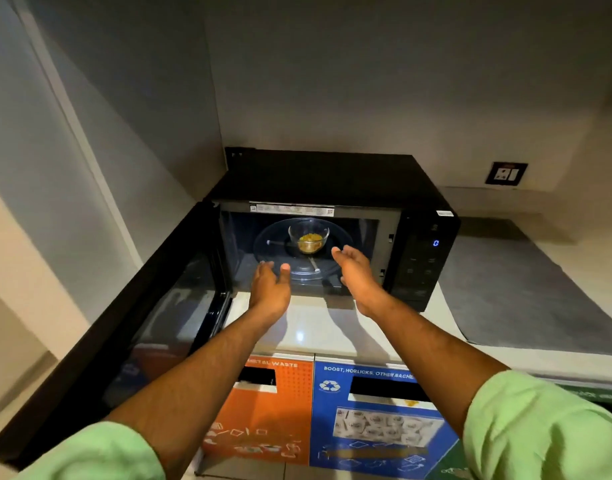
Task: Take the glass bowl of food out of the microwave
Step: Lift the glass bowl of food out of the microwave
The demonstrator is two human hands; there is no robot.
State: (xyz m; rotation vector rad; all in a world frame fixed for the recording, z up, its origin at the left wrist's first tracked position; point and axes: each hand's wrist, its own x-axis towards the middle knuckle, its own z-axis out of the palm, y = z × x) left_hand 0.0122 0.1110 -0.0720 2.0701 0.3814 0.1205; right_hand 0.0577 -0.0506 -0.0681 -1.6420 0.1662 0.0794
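Landmark is the microwave (332,216), black, on the white counter (308,327). Left of it I see its door (131,306) swung fully open toward me, so the cavity is clear for both arms. My left hand (270,284) sits at the cavity mouth, front-left of the microwave opening, fingers spread, palm turned inward, holding nothing. Centre of the microwave, on the round glass turntable (280,242), stands the glass bowl (308,239), upright, yellow food in the bottom; it's set back toward the rear of the plate, apart from both hands. My right hand (355,268) is at the front-right of the opening, open and cupped inward, empty too. I read the two facing palms as set up to clasp the bowl from both sides, likely because it may be hot and slick. On the right of the microwave the control panel shows a blue digit (435,243), looks like zero, so heating seems done. Below the microwave: orange bin (263,410) and blue bin (377,417).
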